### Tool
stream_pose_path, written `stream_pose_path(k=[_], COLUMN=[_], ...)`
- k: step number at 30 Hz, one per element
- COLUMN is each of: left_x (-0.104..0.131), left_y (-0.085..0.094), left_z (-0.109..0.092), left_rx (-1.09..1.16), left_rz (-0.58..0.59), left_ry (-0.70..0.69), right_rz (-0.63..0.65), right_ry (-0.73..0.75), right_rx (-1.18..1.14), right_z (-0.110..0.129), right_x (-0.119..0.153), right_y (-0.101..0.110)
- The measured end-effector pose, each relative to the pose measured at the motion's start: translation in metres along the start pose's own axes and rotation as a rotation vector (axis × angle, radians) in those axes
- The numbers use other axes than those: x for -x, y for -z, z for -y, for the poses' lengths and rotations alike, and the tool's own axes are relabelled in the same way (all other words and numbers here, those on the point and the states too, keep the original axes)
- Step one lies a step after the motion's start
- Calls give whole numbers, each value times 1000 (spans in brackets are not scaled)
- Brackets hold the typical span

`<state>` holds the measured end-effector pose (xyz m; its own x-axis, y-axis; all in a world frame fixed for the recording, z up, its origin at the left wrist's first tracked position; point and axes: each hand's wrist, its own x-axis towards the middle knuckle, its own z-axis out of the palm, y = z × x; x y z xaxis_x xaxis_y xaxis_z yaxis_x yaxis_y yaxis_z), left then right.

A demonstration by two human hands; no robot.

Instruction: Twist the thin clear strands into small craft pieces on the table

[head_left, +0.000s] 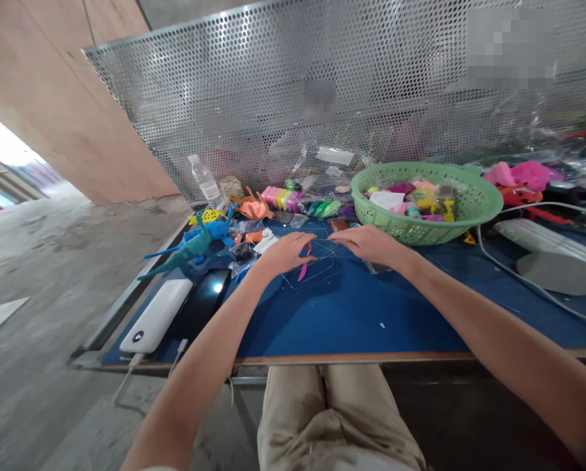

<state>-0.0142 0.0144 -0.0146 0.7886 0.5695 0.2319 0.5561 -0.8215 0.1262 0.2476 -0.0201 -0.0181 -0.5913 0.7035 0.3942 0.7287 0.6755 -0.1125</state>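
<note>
My left hand (289,254) is over the blue tabletop, its fingers curled round a thin pink strip (303,271). The strip runs past the thumb and its lower end points down toward the table. A short way to the right, my right hand (369,244) has its fingertips pinched together. What looks like a fine clear thread shows faintly between the two hands; what the right fingers grip is too small to make out. Beneath the hands lies clear thin plastic (322,265) on the blue mat (322,327). A small brown piece (339,225) is just behind the right fingertips.
Behind my right hand stands a green basket (425,230) of colourful soft pieces. Blue toy dinosaurs (199,245), a white power bank (156,315) and a black phone (207,301) lie left. A bottle (205,180) stands before the perforated metal panel (273,85). A white cable (518,278) crosses the right side.
</note>
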Motion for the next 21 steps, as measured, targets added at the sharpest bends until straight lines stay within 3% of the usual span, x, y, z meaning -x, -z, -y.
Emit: stream_pose_path(k=[8,17,21], left_x=[2,8,9], left_y=[3,11,12], left_z=[3,14,21], left_rx=[107,611,722], left_rz=[-17,-107,-85], left_ry=[-9,243,283], right_rz=[36,13,37], right_ry=[-18,-158,-215], right_rx=[-64,-251,-299], right_z=[-8,-8,-9], right_x=[3,4,6], right_y=[0,12,15])
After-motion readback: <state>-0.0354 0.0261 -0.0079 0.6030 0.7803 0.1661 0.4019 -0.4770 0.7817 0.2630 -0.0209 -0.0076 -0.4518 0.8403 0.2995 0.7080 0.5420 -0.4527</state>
